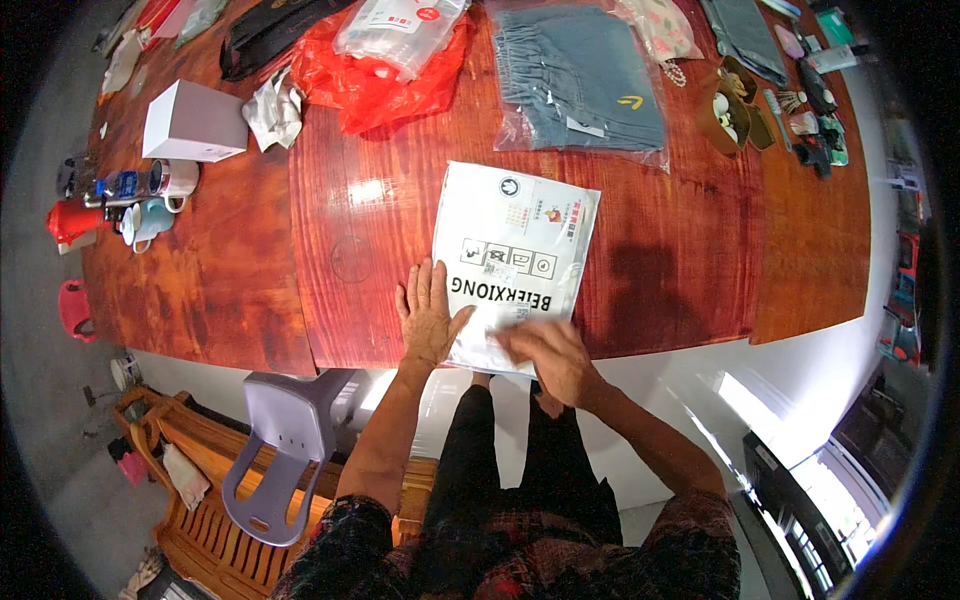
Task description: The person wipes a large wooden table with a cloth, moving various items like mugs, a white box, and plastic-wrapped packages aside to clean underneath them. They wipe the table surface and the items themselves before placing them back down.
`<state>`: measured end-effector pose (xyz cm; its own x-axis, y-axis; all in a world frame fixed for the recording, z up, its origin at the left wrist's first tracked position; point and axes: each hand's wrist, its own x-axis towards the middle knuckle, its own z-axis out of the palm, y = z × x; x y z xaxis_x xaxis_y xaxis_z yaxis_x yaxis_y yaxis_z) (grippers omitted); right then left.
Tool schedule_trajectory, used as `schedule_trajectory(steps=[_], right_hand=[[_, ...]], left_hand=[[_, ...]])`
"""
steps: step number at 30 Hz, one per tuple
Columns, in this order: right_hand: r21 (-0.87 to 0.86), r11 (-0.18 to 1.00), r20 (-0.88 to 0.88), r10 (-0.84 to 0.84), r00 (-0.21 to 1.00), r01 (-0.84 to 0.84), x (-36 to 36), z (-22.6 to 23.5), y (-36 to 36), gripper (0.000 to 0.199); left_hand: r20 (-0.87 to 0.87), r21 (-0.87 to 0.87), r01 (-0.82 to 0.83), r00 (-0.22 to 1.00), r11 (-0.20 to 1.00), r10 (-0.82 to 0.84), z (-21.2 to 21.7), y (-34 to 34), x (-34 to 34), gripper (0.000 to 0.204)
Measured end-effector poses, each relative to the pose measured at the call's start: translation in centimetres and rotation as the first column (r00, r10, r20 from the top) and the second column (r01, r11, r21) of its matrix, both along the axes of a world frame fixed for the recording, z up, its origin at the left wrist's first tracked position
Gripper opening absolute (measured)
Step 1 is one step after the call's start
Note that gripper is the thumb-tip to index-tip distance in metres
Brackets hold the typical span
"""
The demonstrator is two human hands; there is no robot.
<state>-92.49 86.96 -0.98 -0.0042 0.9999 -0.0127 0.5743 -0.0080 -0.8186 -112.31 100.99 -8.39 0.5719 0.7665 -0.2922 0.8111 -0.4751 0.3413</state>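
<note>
My left hand lay flat with its fingers spread a little, palm down, pressing the left near corner of the white printed mailer bag against the table. My right hand rested on the bag's near edge just beside it; it was blurred, so I could only make out the fingers held roughly together and flat on the plastic, not pinching anything that I could see. The bag lay flat at the near edge of the reddish wooden table, its near end hanging slightly past the rim above my knees. Beyond it, toward the far side, sat a clear packet holding folded grey-blue clothing, and to the left of that a crumpled red plastic bag with a clear pouch on top. Well to my left stood a white box and some mugs. A grey plastic chair stood below the table's edge at my left.
</note>
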Motion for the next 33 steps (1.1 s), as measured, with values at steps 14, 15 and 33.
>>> schedule_trajectory(steps=[14,15,33], right_hand=[[0.130,0.952,0.608,-0.297,0.736,0.277,4.2,-6.9,10.1,0.041],[0.083,0.945,0.655,-0.290,0.698,0.316,5.4,-7.1,10.6,0.049],[0.172,0.941,0.553,-0.337,0.762,0.291,3.2,-6.2,18.9,0.061]], left_hand=[[-0.068,-0.017,0.062,0.996,0.998,-0.063,-0.4,0.3,-0.1,0.096],[-0.067,-0.014,0.061,0.996,0.998,-0.062,-0.3,0.3,0.0,0.096],[-0.027,0.058,0.049,0.998,0.997,-0.048,-0.5,0.1,0.2,0.093]])
